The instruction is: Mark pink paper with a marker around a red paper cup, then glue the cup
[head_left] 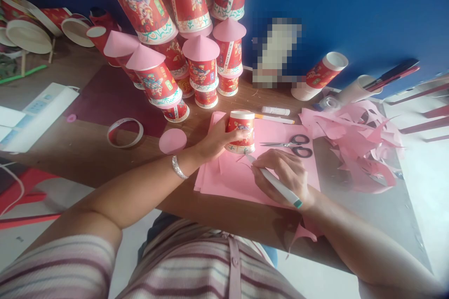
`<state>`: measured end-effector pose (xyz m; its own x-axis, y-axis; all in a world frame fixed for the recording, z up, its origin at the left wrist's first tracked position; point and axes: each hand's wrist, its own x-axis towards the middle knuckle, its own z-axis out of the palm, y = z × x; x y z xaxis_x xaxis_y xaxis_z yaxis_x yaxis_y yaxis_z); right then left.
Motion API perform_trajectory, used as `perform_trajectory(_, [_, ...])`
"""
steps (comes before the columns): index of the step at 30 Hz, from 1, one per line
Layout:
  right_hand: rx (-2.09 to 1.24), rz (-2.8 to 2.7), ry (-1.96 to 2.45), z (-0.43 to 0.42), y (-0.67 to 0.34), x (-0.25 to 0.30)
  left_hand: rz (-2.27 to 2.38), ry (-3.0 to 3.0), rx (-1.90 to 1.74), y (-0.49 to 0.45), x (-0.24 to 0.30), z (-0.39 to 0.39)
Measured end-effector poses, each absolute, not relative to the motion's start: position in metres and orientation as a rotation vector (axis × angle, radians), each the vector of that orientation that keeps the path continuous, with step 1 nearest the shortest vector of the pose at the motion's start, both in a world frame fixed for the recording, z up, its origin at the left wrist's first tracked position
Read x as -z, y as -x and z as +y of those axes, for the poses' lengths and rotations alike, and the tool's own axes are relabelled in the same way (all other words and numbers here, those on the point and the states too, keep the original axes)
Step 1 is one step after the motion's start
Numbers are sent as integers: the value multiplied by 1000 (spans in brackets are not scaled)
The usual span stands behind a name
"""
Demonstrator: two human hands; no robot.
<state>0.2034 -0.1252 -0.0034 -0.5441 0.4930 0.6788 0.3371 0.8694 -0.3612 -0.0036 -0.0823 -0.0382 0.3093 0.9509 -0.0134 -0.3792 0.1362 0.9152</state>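
Observation:
My left hand (220, 140) is wrapped round a red printed paper cup (241, 126), which stands on a stack of pink paper (238, 177). In my right hand (280, 173) is a white pen (277, 186) with a green end. Its tip points at the cup's base, where the cup meets the paper; I cannot tell whether it touches. Black-handled scissors (298, 145) lie slightly spread on the paper, just beyond my right hand. A pink paper circle (172, 141) rests on the table left of the stack.
Several stacked red cups with pink cone roofs (200, 49) stand at the back. Pink paper scraps (365, 140) heap up on the right. A glue stick (276, 110), a cup ring (125, 132) and a pen holder (356, 88) are around. A white power strip (42, 117) sits left.

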Motion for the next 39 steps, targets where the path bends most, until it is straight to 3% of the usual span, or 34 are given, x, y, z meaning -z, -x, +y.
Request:
perform_trajectory(24, [-225, -2182, 585, -123, -202, 11, 782, -953, -1011, 4, 40, -85])
perform_trajectory(39, [-326, -2156, 485, -121, -206, 14, 680, -973, -1152, 5, 35, -81])
